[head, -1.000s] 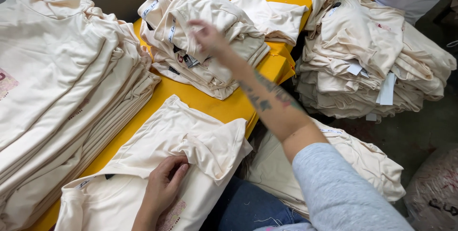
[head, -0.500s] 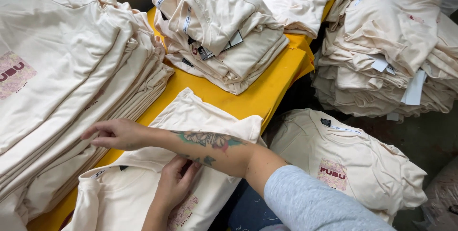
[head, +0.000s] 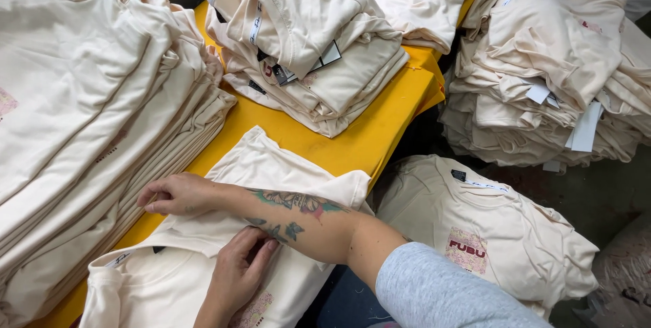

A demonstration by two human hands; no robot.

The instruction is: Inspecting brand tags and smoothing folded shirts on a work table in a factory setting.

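The right hand (head: 180,194) lies flat, fingers spread, on a cream cotton T-shirt (head: 271,172) folded on the yellow counter (head: 352,141) at six o'clock. The left hand (head: 237,277) presses open-fingered on the same shirt, under the crossing right forearm. A tall stack of cream shirts (head: 74,104) sits at nine o'clock.

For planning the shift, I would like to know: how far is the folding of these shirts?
Seemingly done: the tall flat stack at left. In hand: one cream shirt on the yellow table, right hand pressing its fold, left hand on its lower part. Probably left: the rumpled heap behind and the heap at right.
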